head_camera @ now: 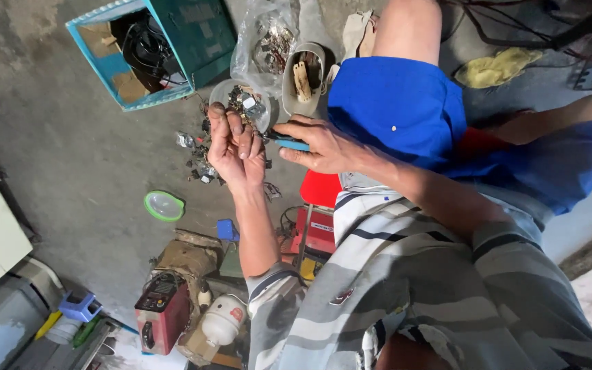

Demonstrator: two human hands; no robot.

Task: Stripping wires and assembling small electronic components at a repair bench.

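Note:
My left hand (233,145) is raised palm-up over the concrete floor, fingers curled around a small dark metal part at the fingertips. My right hand (318,145) grips blue-handled pliers (289,142) whose jaws point left toward the left hand's fingers. Just beyond the hands sits a clear round bowl (222,92) of small metal parts, and several loose metal bits (200,164) lie scattered on the floor beneath the left hand.
A teal box (203,31) with cables stands at the top left. A plastic bag of parts (268,41) and an oval container (303,79) lie near the bowl. A green lid (164,205), red stool (320,188), red meter (162,312) and white canister (222,321) are nearby.

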